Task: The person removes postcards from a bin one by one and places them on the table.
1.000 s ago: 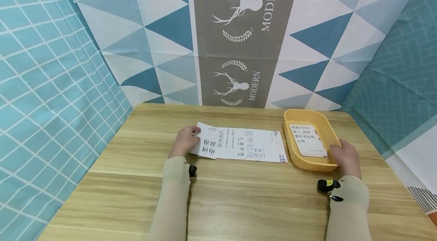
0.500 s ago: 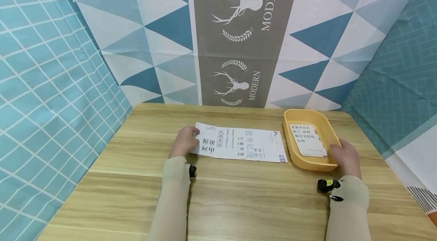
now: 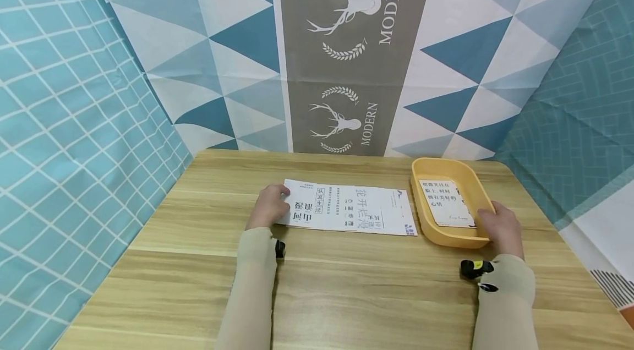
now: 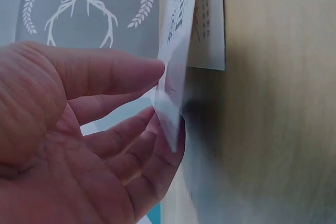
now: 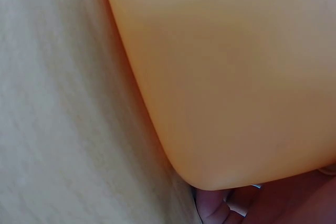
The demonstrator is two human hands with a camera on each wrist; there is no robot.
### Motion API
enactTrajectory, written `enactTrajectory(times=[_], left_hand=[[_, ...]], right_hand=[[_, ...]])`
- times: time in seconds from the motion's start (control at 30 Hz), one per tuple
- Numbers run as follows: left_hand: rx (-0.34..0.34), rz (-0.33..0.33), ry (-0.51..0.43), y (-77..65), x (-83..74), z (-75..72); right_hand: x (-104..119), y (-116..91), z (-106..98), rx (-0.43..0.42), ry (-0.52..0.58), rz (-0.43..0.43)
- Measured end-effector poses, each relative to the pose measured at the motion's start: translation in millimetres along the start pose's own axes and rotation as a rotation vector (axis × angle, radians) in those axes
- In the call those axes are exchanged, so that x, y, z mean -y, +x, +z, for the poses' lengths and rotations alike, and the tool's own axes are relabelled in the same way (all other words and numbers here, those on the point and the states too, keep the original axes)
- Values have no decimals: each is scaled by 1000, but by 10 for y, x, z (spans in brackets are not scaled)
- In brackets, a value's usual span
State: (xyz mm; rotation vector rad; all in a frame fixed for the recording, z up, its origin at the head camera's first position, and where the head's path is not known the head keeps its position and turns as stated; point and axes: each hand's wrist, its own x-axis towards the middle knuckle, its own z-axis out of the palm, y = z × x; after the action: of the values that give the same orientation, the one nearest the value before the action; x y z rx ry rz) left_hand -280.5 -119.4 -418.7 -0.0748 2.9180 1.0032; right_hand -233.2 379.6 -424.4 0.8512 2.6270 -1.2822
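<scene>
My left hand (image 3: 269, 206) pinches the left end of a white printed card (image 3: 299, 206). In the left wrist view the thumb lies on one face of the card (image 4: 176, 51) and fingers are behind it. The card lines up with a row of overlapping white cards (image 3: 366, 209) bearing black lettering. At the right, my right hand (image 3: 502, 227) grips the near right rim of a yellow plastic basket (image 3: 448, 237). One lettered card (image 3: 446, 204) lies inside. In the right wrist view the basket's wall (image 5: 231, 103) fills most of the frame, with fingers partly hidden at its lower corner.
The wood-grain table (image 3: 366, 295) carries everything. A patterned cloth backdrop (image 3: 342, 64) stands along its far edge, with blue tiled sheeting (image 3: 74, 119) on the left and teal sheeting (image 3: 584, 113) on the right.
The card in my left hand has turned from a slant into line with the row, its near end swinging left. The right hand and basket stay in place.
</scene>
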Motion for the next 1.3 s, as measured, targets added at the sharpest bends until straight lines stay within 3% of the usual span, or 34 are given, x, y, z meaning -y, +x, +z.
enactTrajectory(times=[1.3], left_hand=[[-72, -13, 151, -7, -51, 121]], right_hand=[[-13, 9, 3, -3, 8, -15]])
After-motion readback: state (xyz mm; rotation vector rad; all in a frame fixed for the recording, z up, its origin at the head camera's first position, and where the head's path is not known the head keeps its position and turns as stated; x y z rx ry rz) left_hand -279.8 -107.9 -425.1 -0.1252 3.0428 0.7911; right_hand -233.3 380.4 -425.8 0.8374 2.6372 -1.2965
